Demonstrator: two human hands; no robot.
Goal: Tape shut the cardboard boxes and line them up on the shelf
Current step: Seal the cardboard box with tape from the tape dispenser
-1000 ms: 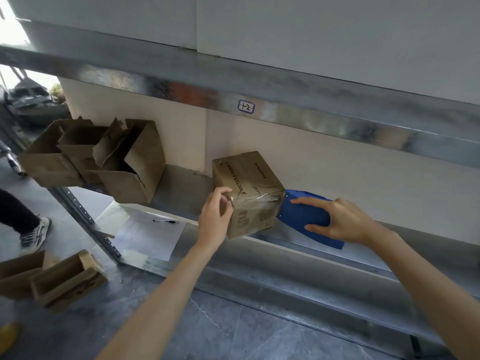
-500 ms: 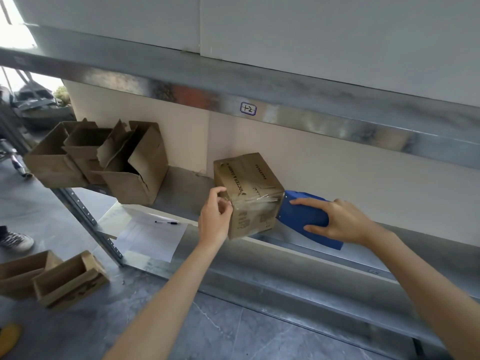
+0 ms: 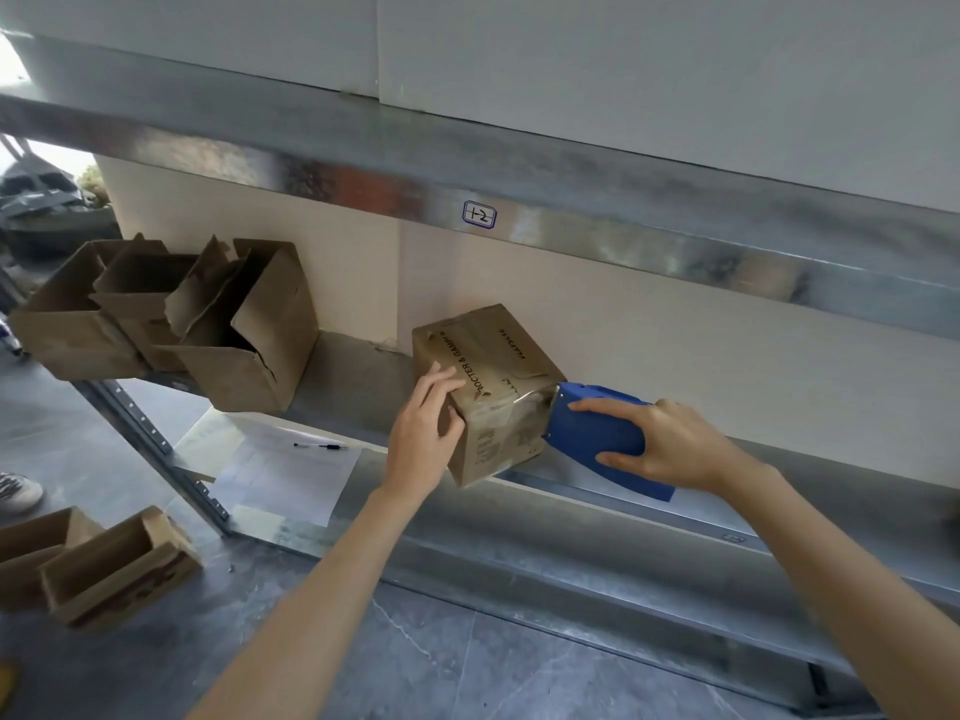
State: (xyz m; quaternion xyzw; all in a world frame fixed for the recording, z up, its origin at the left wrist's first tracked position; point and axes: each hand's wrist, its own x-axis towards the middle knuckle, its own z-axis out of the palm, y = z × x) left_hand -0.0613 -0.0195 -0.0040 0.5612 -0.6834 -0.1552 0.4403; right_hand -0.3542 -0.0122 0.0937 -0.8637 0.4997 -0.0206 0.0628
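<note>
A closed cardboard box with printed lettering sits on the metal shelf at the centre, clear tape across its near face. My left hand presses against the box's left front corner. My right hand grips a blue tape dispenser whose nose touches the box's right side. Several open cardboard boxes with raised flaps stand at the shelf's left end.
A sheet of paper with a pen lies on the shelf left of my hand. Two open boxes sit on the floor at lower left, near someone's shoe. An upper shelf beam runs overhead.
My left hand has spread flatter against the box's corner. The dispenser stays pressed to the box's right side. The shoe at the left has shifted further out of view.
</note>
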